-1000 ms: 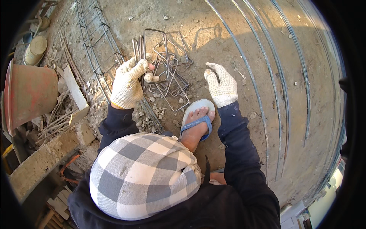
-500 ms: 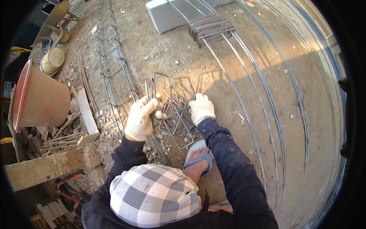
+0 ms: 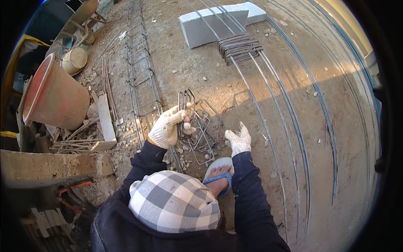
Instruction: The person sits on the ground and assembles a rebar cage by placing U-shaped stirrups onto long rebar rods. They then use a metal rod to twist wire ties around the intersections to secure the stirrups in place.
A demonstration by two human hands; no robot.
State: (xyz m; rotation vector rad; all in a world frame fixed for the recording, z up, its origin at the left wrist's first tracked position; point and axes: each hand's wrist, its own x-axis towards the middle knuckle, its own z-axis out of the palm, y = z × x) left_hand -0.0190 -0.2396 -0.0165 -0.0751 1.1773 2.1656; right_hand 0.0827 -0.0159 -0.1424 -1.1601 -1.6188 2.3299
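Observation:
My left hand (image 3: 164, 129), in a white knitted glove, is closed around several rectangular steel rebar stirrups (image 3: 185, 99) held upright, with bare fingertips showing through the glove. A loose pile of similar stirrups (image 3: 204, 145) lies on the dirt, just beyond my foot and between my hands. My right hand (image 3: 239, 140), gloved the same way, hovers right of this pile with thumb and fingers apart; I see nothing in it. Further off, a stack of stirrups (image 3: 239, 47) hangs around long steel bars (image 3: 273, 94).
Pale blocks (image 3: 212, 26) support the bars at the far side. A long rebar cage (image 3: 140, 67) runs along my left. Beyond it stand a reddish tub (image 3: 58, 94), a bucket (image 3: 74, 61) and scrap wood (image 3: 105, 119). My sandalled foot (image 3: 218, 178) is close to the pile.
My right hand has drawn away from the pile, toward me and rightward, and its fingers have spread. My left hand still grips stirrups, now bunched closer together. The view has shifted slightly.

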